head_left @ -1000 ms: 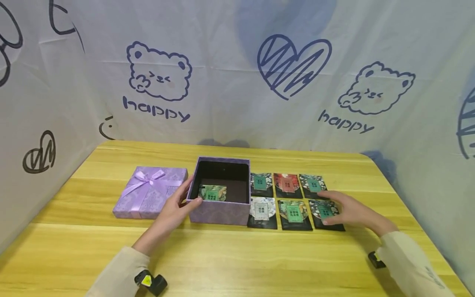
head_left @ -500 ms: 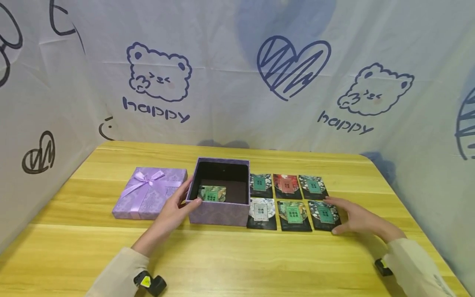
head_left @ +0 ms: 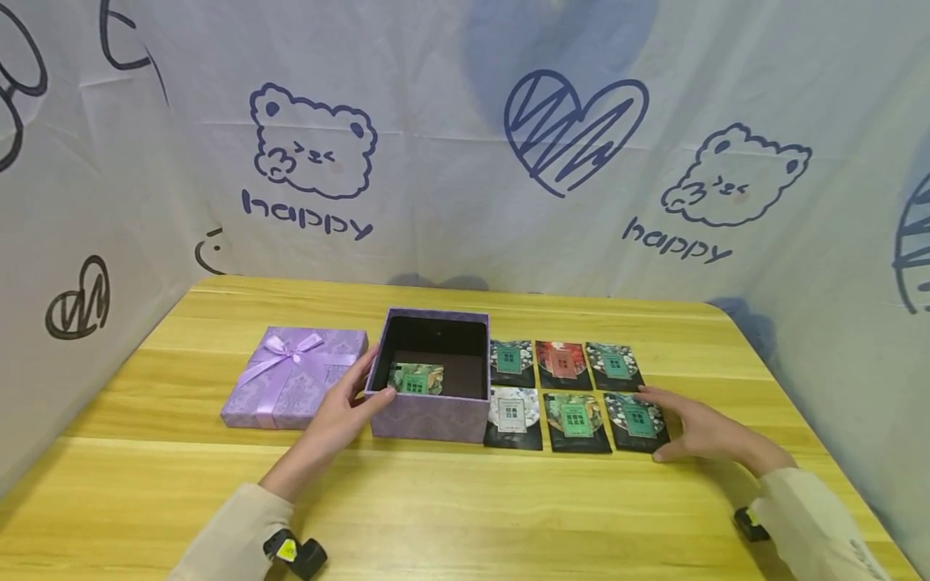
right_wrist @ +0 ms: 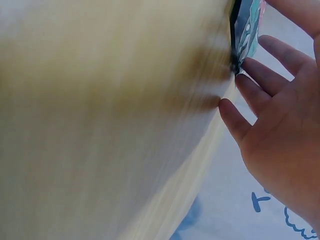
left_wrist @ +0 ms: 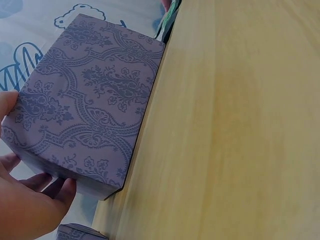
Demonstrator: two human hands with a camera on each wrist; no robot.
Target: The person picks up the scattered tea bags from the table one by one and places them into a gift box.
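Yellow wood-grain tabletop [head_left: 465,500] under purple box [head_left: 430,418], bear-print cloth [head_left: 436,153] behind

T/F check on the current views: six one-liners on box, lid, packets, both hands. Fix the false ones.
1. The left hand grips the box. True.
2. The lid lies to the right of the box. False: it lies to the left.
3. A green packet is inside the box. True.
4. Ten packets lie on the table beside the box. False: six show there, in two rows of three.
5. The red packet is the middle one of the far row. True.
6. The right hand holds the red packet. False: it holds nothing; it is at the right end of the rows.
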